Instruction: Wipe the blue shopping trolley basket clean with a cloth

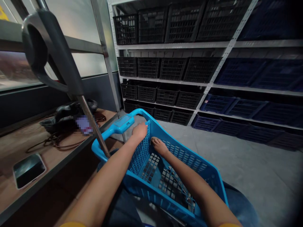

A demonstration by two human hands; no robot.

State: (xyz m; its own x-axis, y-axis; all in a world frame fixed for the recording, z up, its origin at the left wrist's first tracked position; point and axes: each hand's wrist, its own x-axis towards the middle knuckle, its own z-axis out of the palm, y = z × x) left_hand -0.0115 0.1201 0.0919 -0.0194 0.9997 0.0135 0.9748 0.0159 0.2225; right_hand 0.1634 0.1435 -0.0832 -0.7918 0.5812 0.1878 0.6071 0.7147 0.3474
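A bright blue plastic shopping cart basket with slotted walls stands between my legs. My left hand is closed over the top edge of its slotted rear panel, just beside the blue push handle. Inside the basket, my right hand is low against the corner of that panel and the far side wall. Its fingers are curled, with something small and brownish at their tips that I cannot make out. The grid floor of the basket shows beneath my forearms.
A wooden bench on the left carries a phone, cords and a dark bag. A grey post with a looped grip rises close on the left. Shelves with black crates and blue crates line the back, above grey floor.
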